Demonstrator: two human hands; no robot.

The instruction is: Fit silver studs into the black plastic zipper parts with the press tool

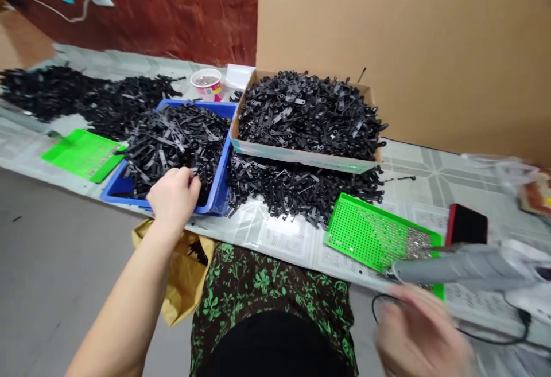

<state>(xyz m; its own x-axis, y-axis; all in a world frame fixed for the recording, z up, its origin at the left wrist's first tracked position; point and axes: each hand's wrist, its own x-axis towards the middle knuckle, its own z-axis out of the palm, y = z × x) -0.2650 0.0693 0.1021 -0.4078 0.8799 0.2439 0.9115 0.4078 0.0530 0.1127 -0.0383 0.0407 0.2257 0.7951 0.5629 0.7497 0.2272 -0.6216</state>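
My left hand [174, 193] is closed over the front edge of a blue bin [221, 185] heaped with small black plastic parts [181, 136]. Its fingers face away, so whatever they hold is hidden. At the lower right, my right hand [424, 334] is smeared by motion. Just beyond it lies a grey electric screwdriver [460, 268], its tip pointing left across the green tray [357, 233]. Whether the hand touches the screwdriver I cannot tell. Many tiny metal pieces [415, 245], probably screws, lie in that perforated tray.
A cardboard box [301, 158] overflows with black parts, more spilled before it. Further left are a second green tray [81, 153], a loose black heap [51, 90] and a white-pink tub [206, 83]. A phone [467, 225] and black cable [486, 339] are right; a yellow bag [181, 291] hangs below.
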